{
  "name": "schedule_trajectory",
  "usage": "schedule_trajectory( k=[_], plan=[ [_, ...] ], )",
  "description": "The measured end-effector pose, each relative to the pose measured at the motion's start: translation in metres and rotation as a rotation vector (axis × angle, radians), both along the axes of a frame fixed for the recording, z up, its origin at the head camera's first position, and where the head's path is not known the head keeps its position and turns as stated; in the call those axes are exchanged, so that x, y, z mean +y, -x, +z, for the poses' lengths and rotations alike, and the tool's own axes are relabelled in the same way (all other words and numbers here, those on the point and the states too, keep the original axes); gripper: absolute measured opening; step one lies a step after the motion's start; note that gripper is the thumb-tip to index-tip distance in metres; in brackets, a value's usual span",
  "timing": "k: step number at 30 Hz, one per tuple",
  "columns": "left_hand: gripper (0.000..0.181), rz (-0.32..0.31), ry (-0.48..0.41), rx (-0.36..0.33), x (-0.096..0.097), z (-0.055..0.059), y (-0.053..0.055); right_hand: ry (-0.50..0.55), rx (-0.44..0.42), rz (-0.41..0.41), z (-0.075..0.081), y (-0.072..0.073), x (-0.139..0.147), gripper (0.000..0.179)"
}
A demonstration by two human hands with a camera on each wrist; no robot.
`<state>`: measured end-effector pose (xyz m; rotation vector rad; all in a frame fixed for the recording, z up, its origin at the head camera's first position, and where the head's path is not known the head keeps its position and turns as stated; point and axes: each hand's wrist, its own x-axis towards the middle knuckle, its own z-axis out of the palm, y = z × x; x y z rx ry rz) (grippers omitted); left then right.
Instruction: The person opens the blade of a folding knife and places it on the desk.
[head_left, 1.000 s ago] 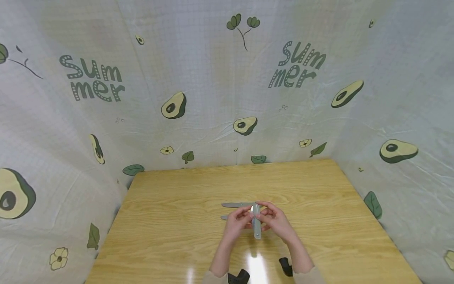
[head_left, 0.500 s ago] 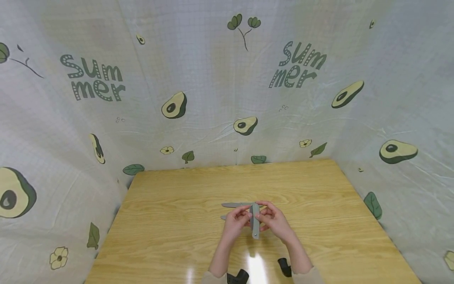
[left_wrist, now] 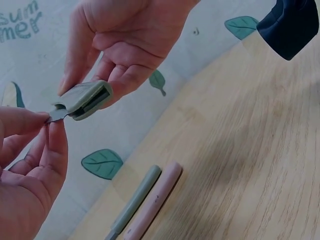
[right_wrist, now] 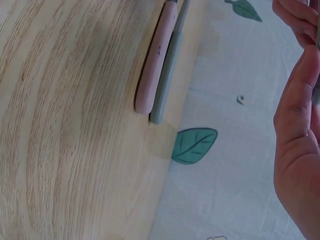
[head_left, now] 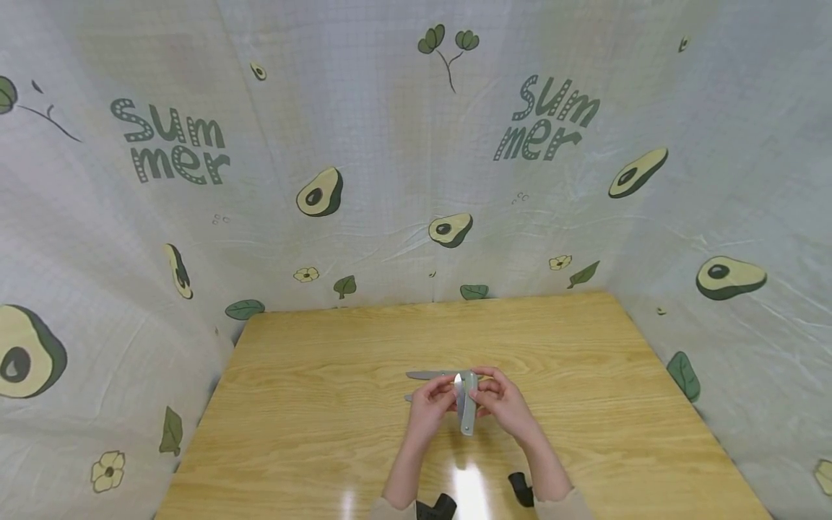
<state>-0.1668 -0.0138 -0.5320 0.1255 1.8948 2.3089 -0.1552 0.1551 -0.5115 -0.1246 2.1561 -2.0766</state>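
In the head view, both hands hold a folding knife (head_left: pixel 468 422) with a grey-green handle above the table. My left hand (head_left: pixel 429 406) pinches its metal blade (left_wrist: pixel 59 115) between thumb and fingertips. The handle is gripped by my right hand (head_left: pixel 503 404), thumb on the near face. The blade stands at a narrow angle out of the handle, pivot end toward me. Beyond the hands lie two more knives with blades out, pointing left. One has a green handle (left_wrist: pixel 137 195), the other a pink handle (left_wrist: pixel 156 200), side by side in the left wrist view.
The wooden table (head_left: pixel 312 419) meets a hanging cloth (head_left: pixel 383 144) printed with avocados and leaves at the back and sides. Black wrist-worn devices (head_left: pixel 437 507) show near both sleeves. Light reflects off the table's near part.
The blade has swung slightly away from the handle, leaving a visible gap. The handle's near end has shifted a little left. Both hands keep their hold.
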Motion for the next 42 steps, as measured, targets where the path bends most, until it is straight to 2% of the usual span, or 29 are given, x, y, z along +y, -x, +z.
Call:
schedule_trajectory(
  k=[10, 20, 27, 32, 42],
  plan=[
    [0.032, 0.079, 0.003, -0.004, -0.001, 0.004, -0.001, -0.037, -0.013, -0.035, 0.004, 0.000, 0.000, 0.049],
    [0.035, 0.123, -0.021, -0.030, -0.006, 0.009, 0.001, -0.019, -0.011, -0.102, 0.007, 0.001, 0.002, 0.050],
    [0.036, 0.167, -0.044, -0.038, -0.012, 0.014, 0.002, -0.006, 0.004, -0.118, 0.008, 0.000, 0.005, 0.050],
    [0.036, 0.198, -0.100, -0.021, -0.013, 0.015, 0.002, 0.068, 0.003, -0.149, 0.008, 0.000, 0.005, 0.050],
    [0.036, 0.332, -0.202, -0.032, -0.011, 0.023, 0.000, 0.208, 0.068, -0.239, 0.005, -0.001, 0.002, 0.043]
  ],
)
